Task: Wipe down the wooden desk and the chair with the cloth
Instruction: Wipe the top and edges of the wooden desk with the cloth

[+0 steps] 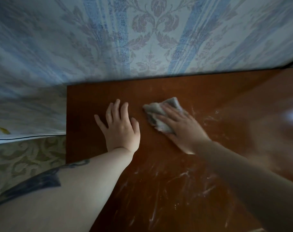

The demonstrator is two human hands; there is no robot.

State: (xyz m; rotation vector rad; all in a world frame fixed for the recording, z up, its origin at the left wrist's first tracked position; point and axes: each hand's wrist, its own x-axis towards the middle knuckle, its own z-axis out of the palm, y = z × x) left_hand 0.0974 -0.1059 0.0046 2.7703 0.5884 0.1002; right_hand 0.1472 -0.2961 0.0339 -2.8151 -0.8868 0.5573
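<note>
Filling the view behind was blue damask wallpaper [142, 36], with the wooden table [159, 173] pushed against it, its top streaked with whitish smears. Her left hand [119, 126] lay spread flat on the wood, probably to brace her reach. Her right hand [181, 126] pressed straight fingers down on the crumpled grey cloth [157, 111] near the far edge, seemingly mid-wipe. No chair was in sight.

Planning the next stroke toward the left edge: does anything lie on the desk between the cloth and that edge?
Yes. The left hand rests flat on the desk, directly left of the cloth that the right hand presses down. It sits between cloth and left edge; nothing else shows there.
</note>
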